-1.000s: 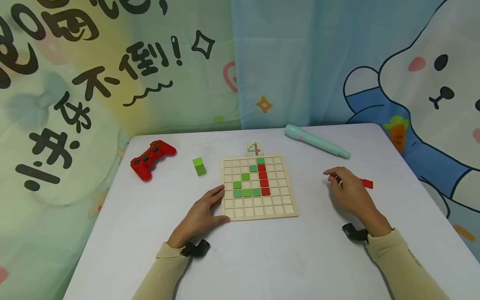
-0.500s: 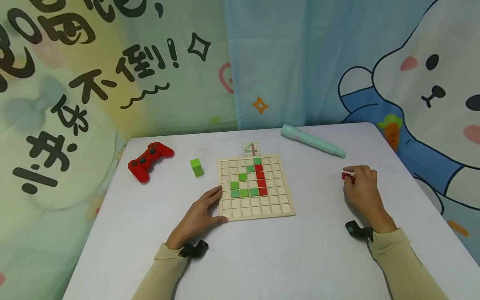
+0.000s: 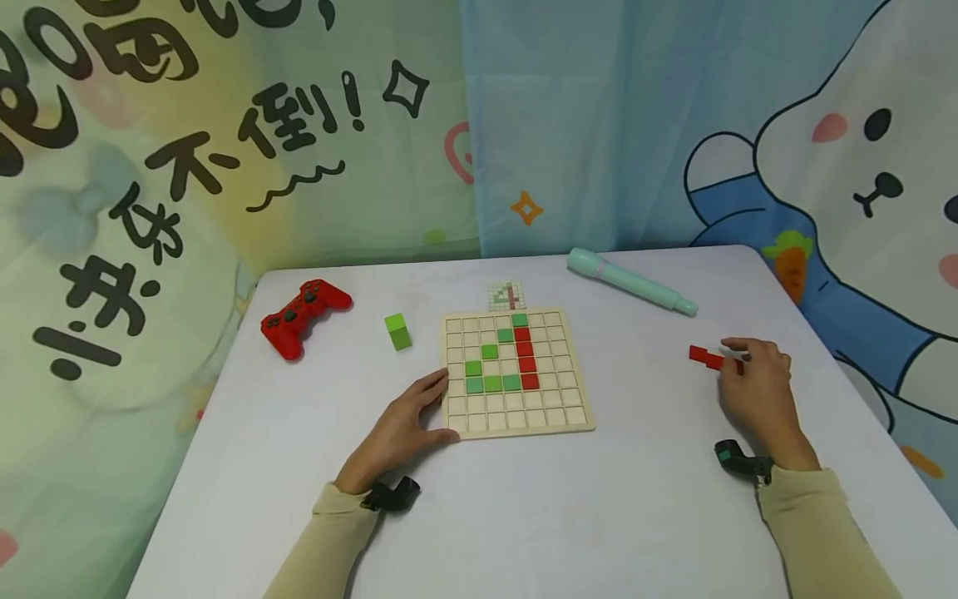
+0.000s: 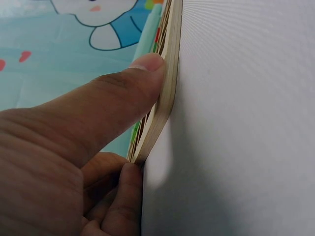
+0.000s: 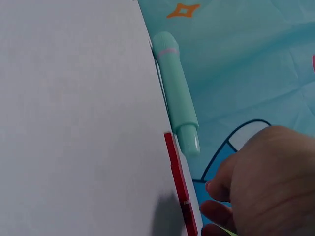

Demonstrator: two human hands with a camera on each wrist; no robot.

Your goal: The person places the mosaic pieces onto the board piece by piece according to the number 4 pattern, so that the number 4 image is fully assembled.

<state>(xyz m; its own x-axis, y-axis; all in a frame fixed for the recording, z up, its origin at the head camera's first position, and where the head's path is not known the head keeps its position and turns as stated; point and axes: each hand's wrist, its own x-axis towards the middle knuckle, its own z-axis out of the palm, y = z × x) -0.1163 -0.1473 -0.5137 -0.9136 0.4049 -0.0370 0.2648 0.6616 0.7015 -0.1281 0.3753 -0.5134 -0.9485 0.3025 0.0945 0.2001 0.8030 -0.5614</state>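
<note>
My left hand (image 3: 404, 428) holds the lower left corner of a wooden grid board (image 3: 516, 416). Its thumb (image 4: 142, 73) presses the board's edge (image 4: 170, 88) in the left wrist view, with the other fingers round the corner. Green squares step across the board beside a column of red ones. At the right, my right hand (image 3: 759, 399) is over a short row of red blocks (image 3: 703, 357), thumb and forefinger apart. The right wrist view shows its bent fingers beside the red blocks (image 5: 179, 182); whether they touch is unclear.
A small pattern card (image 3: 506, 296) lies behind the board. Green blocks (image 3: 398, 332) and a red game controller (image 3: 305, 318) sit on the left. A mint-green marker-shaped tube (image 3: 632, 282) lies at the back right. A printed curtain (image 3: 546, 125) hangs behind the white table (image 3: 561, 516).
My right hand first went forward over the red blocks, then shifted right, uncovering the row's left end. My left hand stays on the board's corner.
</note>
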